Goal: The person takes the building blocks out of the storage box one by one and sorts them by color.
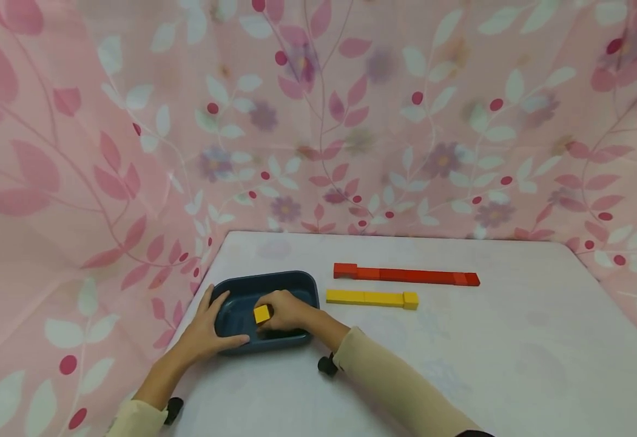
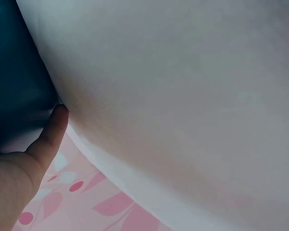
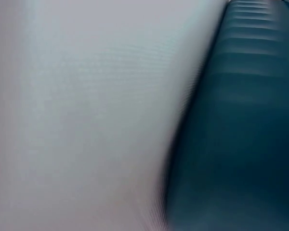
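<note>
A dark blue tray (image 1: 296,282) sits at the near left of the white table (image 1: 460,364). My right hand (image 1: 286,311) is over the tray and pinches a small yellow cube (image 1: 262,314). My left hand (image 1: 204,334) rests on the tray's left and near rim, thumb along the front edge, fingers straight. In the left wrist view one finger (image 2: 50,137) touches the tray (image 2: 14,72). The blurred right wrist view shows only the tray wall (image 3: 241,120) and the table. A row of yellow blocks (image 1: 372,298) and a longer row of red blocks (image 1: 406,274) lie right of the tray.
Pink leaf-patterned cloth (image 1: 318,109) hangs behind and to both sides of the table. The table's left edge (image 2: 115,168) runs close beside the tray.
</note>
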`<move>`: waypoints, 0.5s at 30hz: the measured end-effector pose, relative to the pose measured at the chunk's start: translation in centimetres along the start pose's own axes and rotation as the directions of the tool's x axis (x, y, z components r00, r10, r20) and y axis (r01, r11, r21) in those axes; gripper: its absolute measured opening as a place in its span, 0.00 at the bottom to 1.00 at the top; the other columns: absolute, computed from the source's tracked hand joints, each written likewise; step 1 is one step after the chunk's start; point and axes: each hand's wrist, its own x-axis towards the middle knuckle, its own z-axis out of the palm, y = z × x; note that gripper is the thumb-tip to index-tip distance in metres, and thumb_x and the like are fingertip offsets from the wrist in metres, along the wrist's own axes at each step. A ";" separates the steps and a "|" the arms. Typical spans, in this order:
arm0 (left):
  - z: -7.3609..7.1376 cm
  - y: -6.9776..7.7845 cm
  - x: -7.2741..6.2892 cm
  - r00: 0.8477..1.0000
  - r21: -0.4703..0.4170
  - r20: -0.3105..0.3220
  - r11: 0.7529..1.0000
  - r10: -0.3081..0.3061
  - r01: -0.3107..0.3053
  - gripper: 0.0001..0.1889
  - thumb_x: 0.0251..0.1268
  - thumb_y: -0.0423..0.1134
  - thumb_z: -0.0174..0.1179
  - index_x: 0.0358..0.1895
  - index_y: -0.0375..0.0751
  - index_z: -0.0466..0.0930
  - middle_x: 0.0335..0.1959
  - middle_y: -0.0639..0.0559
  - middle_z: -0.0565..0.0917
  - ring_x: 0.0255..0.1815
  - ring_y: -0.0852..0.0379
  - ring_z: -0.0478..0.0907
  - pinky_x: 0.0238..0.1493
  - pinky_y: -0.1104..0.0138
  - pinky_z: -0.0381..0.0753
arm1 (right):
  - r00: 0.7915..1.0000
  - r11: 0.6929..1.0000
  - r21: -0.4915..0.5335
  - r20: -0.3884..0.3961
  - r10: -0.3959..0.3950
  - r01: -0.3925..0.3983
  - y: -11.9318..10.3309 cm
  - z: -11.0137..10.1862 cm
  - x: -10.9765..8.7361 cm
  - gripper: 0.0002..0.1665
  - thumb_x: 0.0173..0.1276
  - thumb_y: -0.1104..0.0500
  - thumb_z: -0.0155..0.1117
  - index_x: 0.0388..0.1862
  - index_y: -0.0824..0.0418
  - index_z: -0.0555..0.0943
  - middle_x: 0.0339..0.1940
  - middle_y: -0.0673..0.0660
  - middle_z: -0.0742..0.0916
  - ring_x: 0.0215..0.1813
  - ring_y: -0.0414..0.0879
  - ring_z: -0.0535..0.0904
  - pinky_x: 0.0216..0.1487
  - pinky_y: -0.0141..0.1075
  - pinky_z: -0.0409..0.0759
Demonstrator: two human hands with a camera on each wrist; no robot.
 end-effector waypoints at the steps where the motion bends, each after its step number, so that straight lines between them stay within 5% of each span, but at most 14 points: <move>1: 0.0 0.0 0.0 1.000 0.003 0.000 1.000 -0.002 0.002 0.62 0.44 0.70 0.70 0.79 0.45 0.48 0.81 0.34 0.35 0.74 0.24 0.49 0.60 0.29 0.66 | 1.000 1.000 0.011 -0.018 -0.005 0.005 0.0 -0.1 -0.1 0.25 0.59 0.51 0.76 0.55 0.55 0.83 0.47 0.47 0.87 0.42 0.35 0.76 0.46 0.22 0.77; 8: 0.1 0.2 0.0 1.000 -0.010 0.001 1.000 -0.017 0.017 0.62 0.44 0.69 0.71 0.79 0.44 0.49 0.80 0.33 0.36 0.74 0.24 0.49 0.60 0.29 0.66 | 0.984 0.993 0.097 -0.172 -0.047 0.065 0.0 -0.7 -0.9 0.26 0.58 0.50 0.76 0.53 0.57 0.82 0.45 0.48 0.86 0.41 0.34 0.77 0.47 0.22 0.78; 15: -0.2 0.3 -0.1 1.000 0.003 0.011 1.000 -0.028 0.028 0.62 0.45 0.69 0.70 0.79 0.44 0.48 0.80 0.34 0.35 0.75 0.24 0.47 0.62 0.27 0.62 | 0.975 0.994 0.093 -0.219 -0.030 0.051 -1.4 -2.9 -3.3 0.28 0.55 0.45 0.78 0.51 0.56 0.85 0.44 0.47 0.80 0.43 0.35 0.74 0.45 0.22 0.79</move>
